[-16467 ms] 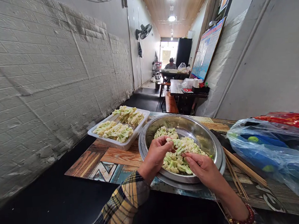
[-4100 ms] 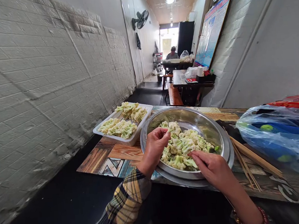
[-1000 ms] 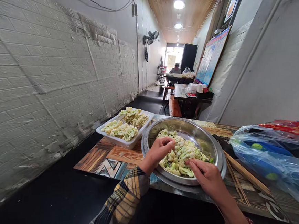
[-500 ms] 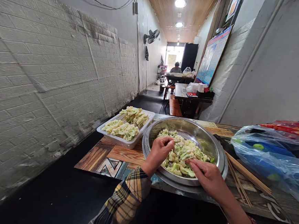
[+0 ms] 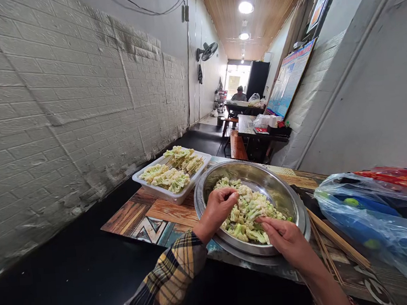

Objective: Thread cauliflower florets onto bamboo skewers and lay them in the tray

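Observation:
A wide steel bowl (image 5: 287,183) holds a heap of cut cauliflower florets (image 5: 251,200). Above the heap's left side is my left hand (image 5: 217,210), its thumb and fingers pinched together; anything between them is too small to make out. My right hand (image 5: 284,235) is closed in a pinch over the bowl's near right side, fingertips against the florets. What it grips is hidden by the fingers. Left of the bowl, a white plastic tray (image 5: 173,198) contains cauliflower pieces (image 5: 166,176) on thin sticks.
Bamboo skewers (image 5: 337,238) lie right of the bowl on the patterned wooden table (image 5: 173,211). Beyond them rests a clear plastic bag (image 5: 374,223) with blue and green contents. A brick-patterned wall runs along the left. Farther off, a person (image 5: 239,94) sits at another table.
Both hands stay nearly in place, still pinched over the bowl. The view has shifted very slightly.

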A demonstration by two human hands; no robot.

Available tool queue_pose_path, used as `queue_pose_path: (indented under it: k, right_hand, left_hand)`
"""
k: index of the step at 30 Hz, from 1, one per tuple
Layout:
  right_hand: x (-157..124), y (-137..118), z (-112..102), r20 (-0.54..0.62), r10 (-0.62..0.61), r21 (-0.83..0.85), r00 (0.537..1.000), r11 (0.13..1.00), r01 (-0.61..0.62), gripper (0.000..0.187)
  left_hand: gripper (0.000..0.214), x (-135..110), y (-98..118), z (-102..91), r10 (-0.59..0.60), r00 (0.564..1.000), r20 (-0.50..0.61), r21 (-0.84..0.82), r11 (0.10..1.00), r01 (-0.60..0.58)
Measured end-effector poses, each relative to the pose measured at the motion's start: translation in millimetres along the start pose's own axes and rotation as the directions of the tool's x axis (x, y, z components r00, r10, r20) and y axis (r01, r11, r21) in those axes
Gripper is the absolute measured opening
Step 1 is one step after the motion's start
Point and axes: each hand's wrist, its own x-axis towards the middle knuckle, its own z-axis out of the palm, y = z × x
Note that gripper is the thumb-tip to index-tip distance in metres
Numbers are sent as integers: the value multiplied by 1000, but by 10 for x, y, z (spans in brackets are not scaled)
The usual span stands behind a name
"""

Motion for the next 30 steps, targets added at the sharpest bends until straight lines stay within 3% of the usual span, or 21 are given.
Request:
queue_pose_path:
  k: [10, 16, 21, 27, 30]
  right_hand:
    - [-32, -39, 109, -109, -6, -40, 994, 999, 2, 36]
    - [-27, -134, 128, -74, -21, -86, 997, 996, 15, 36]
    - [-28, -115, 130, -76, -27, -96, 997, 995, 19, 36]
    - [-45, -44, 142, -65, -76, -113, 995, 991, 68, 35]
    - [-55, -32, 143, -70, -77, -125, 995, 990, 68, 36]
  left_hand:
    - [29, 5, 4, 15, -71, 997, 26, -98, 992, 74]
    - [32, 47, -64, -23, -158, 968, 193, -280, 937, 208]
    - [38, 66, -81, -58, -182, 937, 297, -333, 900, 280]
    - [44, 59, -75, -30, -177, 957, 231, -321, 914, 247]
    - [45, 63, -85, -29, -171, 978, 124, -364, 909, 205]
